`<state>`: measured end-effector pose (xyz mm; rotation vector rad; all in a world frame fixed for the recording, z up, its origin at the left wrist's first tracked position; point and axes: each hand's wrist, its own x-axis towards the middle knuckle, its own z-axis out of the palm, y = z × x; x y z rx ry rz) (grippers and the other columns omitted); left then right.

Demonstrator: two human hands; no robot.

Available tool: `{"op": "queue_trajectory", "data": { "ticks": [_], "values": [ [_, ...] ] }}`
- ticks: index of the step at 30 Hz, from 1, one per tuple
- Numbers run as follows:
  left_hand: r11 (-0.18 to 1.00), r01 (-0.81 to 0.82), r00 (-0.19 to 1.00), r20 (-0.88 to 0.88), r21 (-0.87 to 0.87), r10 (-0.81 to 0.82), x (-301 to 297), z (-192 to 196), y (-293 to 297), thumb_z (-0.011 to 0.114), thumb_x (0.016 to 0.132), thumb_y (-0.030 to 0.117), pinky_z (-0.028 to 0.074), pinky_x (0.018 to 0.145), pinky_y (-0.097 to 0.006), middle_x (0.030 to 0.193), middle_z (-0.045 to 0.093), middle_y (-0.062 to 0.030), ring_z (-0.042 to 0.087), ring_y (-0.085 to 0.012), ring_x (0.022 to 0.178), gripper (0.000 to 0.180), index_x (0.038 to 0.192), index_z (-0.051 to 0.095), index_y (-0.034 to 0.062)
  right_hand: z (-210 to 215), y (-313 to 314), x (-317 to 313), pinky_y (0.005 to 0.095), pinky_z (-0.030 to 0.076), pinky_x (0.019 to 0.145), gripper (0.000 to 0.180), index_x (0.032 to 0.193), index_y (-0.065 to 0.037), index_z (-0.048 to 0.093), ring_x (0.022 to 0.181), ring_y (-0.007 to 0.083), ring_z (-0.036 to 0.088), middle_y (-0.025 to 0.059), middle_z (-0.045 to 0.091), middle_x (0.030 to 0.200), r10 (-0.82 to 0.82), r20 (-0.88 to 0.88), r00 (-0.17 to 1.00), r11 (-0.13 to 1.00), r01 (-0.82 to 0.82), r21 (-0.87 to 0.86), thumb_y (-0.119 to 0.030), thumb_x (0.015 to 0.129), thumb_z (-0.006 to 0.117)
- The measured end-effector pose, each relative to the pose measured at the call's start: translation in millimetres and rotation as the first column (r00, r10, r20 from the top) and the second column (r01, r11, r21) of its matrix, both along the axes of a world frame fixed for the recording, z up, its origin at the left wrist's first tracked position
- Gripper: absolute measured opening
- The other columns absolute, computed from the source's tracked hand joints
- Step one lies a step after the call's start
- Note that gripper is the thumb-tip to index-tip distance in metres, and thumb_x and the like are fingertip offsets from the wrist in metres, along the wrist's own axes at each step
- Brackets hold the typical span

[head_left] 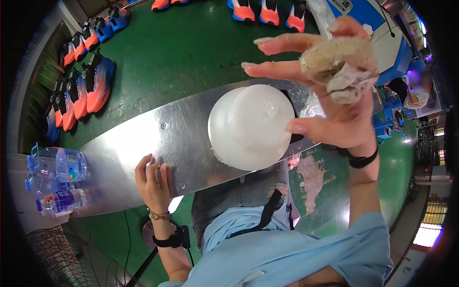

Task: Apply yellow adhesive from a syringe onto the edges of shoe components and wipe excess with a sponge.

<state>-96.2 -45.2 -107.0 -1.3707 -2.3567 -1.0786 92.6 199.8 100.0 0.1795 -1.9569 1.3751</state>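
My right hand (346, 107) is raised over the right end of the metal worktop, its thumb and some fingers spread. A worn, tan, spongy-looking pad (334, 56) with a crumpled whitish wad (351, 83) sits against its fingers; how it is held is partly hidden. Below and left of that hand a round, white, translucent plastic vessel (251, 129) stands on the metal worktop (129, 138). My left hand (154, 184) rests at the near edge of the worktop, fingers loosely bent and slightly apart, with nothing visible in it.
Clear plastic bottles (62, 174) stand at the worktop's left end. Orange and blue shoes (93, 86) line the far left, with more shoes (268, 12) at the back. Crumpled white material (313, 106) and a dark object lie behind the vessel. A blue and white machine (389, 43) stands far right.
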Motion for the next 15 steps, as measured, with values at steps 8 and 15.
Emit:
{"op": "queue_trajectory", "data": {
  "ticks": [8, 15],
  "values": [
    [0.998, -0.024, 0.999, 0.046, 0.058, 0.021, 1, -6, 2, 0.062, 0.078, 0.002, 0.048, 0.073, -0.035, 0.106, 0.054, -0.0127, 0.058, -0.0268, 0.089, 0.010, 0.079, 0.053, -0.0009, 39, 17, 0, 0.0494, 0.035, 0.099, 0.091, 0.131, -0.007, 0.010, 0.116, 0.0363, 0.043, 0.0282, 0.047, 0.117, -0.013, 0.258, 0.966, 0.899, -0.102, 0.426, -0.010, 0.067, 0.075],
    [0.999, -0.005, 1.000, 0.027, 0.036, 0.004, 1, -6, 1, 0.058, 0.083, 0.004, 0.050, 0.073, -0.032, 0.110, 0.052, -0.0123, 0.058, -0.0253, 0.093, 0.008, 0.086, 0.052, 0.0009, 37, 17, -4, 0.0476, 0.036, 0.098, 0.089, 0.130, -0.007, 0.012, 0.115, 0.0344, 0.044, 0.0263, 0.047, 0.117, -0.008, 0.309, 0.951, 0.902, -0.127, 0.414, -0.009, 0.067, 0.074]
  ]
}}
